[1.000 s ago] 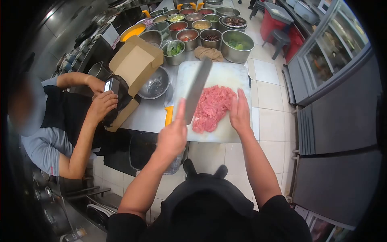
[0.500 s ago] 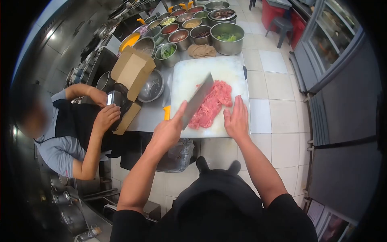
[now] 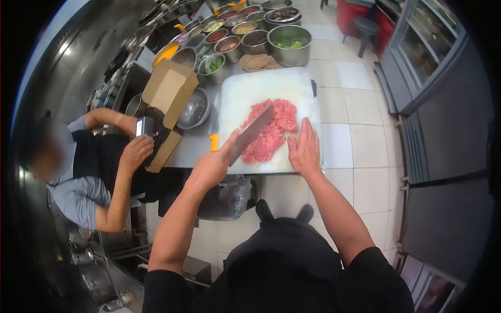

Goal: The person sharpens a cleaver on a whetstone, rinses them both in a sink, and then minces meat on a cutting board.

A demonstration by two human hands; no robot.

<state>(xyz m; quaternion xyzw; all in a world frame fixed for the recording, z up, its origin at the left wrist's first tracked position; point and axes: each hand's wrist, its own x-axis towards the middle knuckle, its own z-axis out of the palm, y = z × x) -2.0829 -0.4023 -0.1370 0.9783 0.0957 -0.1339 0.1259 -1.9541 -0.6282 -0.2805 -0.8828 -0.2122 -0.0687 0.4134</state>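
Chopped pink meat (image 3: 284, 116) lies in a curved heap on a white cutting board (image 3: 248, 86). My left hand (image 3: 211, 166) is wrapped round the grip of a wide cleaver (image 3: 251, 136); its blade slants up and to the right, over the left part of the meat. The blade hides some of the heap under it. At the board's right side, my right hand (image 3: 306, 148) rests with its fingers stretched out, close to the meat and holding nothing.
Left of the board are a yellow handle (image 3: 214, 142), a metal bowl (image 3: 194, 108) and an open cardboard box (image 3: 169, 91). A co-worker (image 3: 86, 172) holds a small device (image 3: 145, 127). Behind stand several metal containers (image 3: 289, 55) and a brown cloth (image 3: 257, 62).
The cleaver blade has come down over the meat, and more of the heap shows to its left. My right hand has moved up slightly. The view has shifted a little.
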